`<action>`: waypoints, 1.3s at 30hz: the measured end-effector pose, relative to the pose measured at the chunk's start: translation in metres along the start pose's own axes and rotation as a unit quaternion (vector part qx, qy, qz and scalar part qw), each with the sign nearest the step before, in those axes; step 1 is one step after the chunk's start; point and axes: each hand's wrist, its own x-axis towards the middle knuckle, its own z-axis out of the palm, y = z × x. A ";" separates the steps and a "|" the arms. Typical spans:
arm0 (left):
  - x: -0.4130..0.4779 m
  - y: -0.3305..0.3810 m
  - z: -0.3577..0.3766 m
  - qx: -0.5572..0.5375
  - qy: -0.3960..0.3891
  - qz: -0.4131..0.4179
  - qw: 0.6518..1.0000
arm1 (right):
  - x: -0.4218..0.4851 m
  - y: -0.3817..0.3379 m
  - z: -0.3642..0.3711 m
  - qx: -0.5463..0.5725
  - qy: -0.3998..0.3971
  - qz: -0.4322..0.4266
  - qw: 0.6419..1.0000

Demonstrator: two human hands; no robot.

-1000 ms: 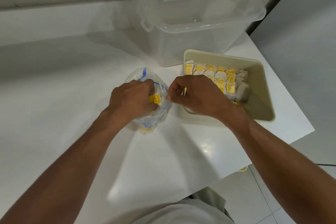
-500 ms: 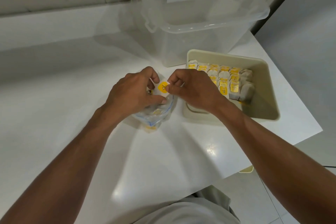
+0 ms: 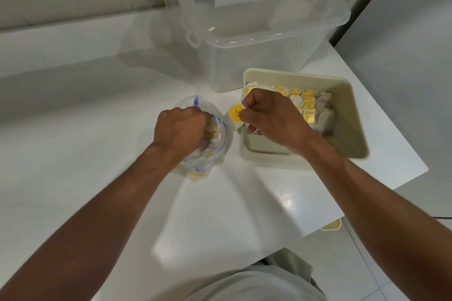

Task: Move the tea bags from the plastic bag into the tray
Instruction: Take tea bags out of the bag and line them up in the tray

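Head view: my left hand [image 3: 181, 129] is fisted inside the crinkly clear plastic bag [image 3: 215, 149], fingers hidden, so I can't tell what they grip. My right hand [image 3: 266, 117] pinches a yellow-labelled tea bag [image 3: 235, 115] between bag and beige tray [image 3: 352, 115]. Rows of tea bags [image 3: 310, 110] fill the tray, partly covered. A clear smooth tub [image 3: 256, 32] sits far, on the glossy white table [image 3: 97, 129].

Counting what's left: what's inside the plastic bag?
Inside the plastic bag sit the left hand's fingers and a few yellow-tagged tea bags. The hand and crumpled plastic hide the count.
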 end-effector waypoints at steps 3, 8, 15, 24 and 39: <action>0.000 -0.002 0.005 0.006 0.017 0.007 1.000 | 0.001 -0.001 0.001 -0.014 -0.001 -0.003 1.000; -0.003 -0.010 -0.007 -0.026 0.047 0.027 0.998 | 0.003 -0.003 0.001 -0.019 0.004 0.000 1.000; -0.001 -0.027 -0.037 -0.217 -0.036 -0.011 0.975 | 0.006 -0.006 0.002 0.006 0.006 0.003 1.000; 0.006 -0.026 -0.039 -0.278 -0.072 0.000 0.958 | 0.006 -0.008 0.009 -0.009 -0.025 -0.013 1.000; 0.005 -0.034 -0.045 -0.430 -0.030 -0.076 0.899 | 0.000 -0.019 0.007 0.133 -0.252 -0.038 0.958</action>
